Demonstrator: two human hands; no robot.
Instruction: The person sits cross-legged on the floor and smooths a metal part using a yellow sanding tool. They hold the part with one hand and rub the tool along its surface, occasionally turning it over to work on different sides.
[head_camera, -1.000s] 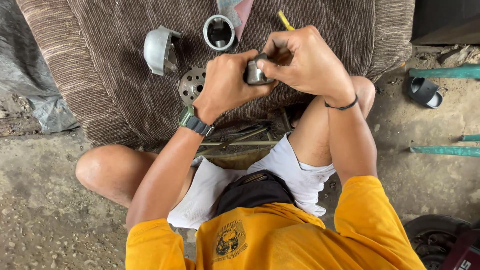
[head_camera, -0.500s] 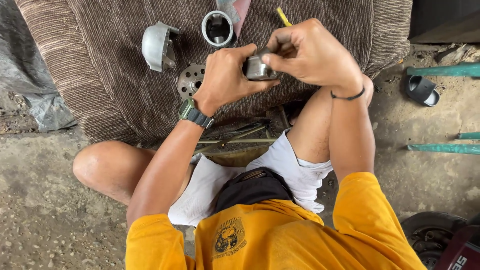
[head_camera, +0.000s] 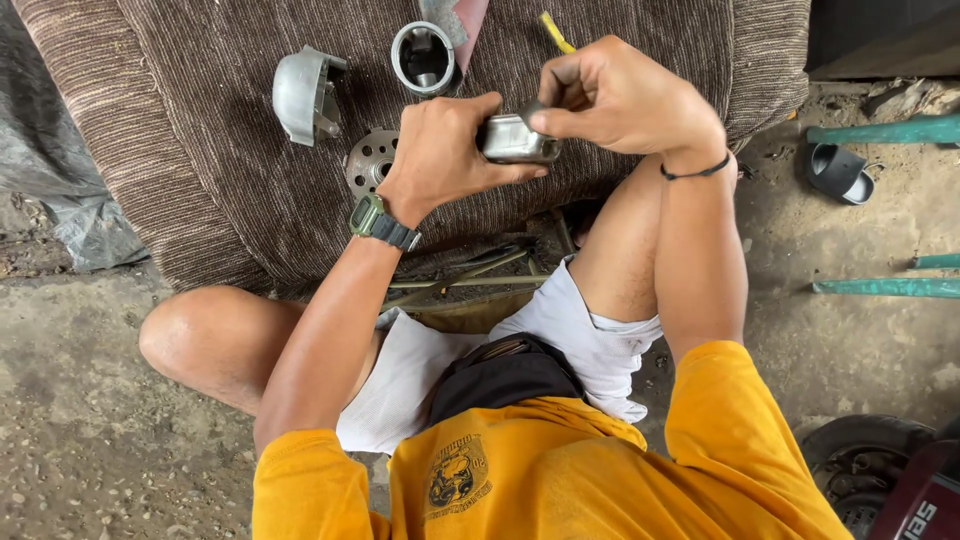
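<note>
Hands held a small metal part (head_camera: 517, 139) between them above the brown striped cloth (head_camera: 230, 200). Left hand (head_camera: 440, 155) gripped the part from the left; right hand (head_camera: 620, 100) pinched its top edge with fingertips. On the cloth lay a grey cover (head_camera: 303, 95), a cylinder (head_camera: 423, 57) and a perforated disc (head_camera: 368, 162), just beside the left hand.

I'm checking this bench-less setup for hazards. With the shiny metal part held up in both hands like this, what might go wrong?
1. The metal part is held in the air by the left hand and pinched by the right hand; a slip would likely drop it onto the striped cloth or the dirt floor.
2. The perforated disc lies right under the left hand and might get knocked.
</note>
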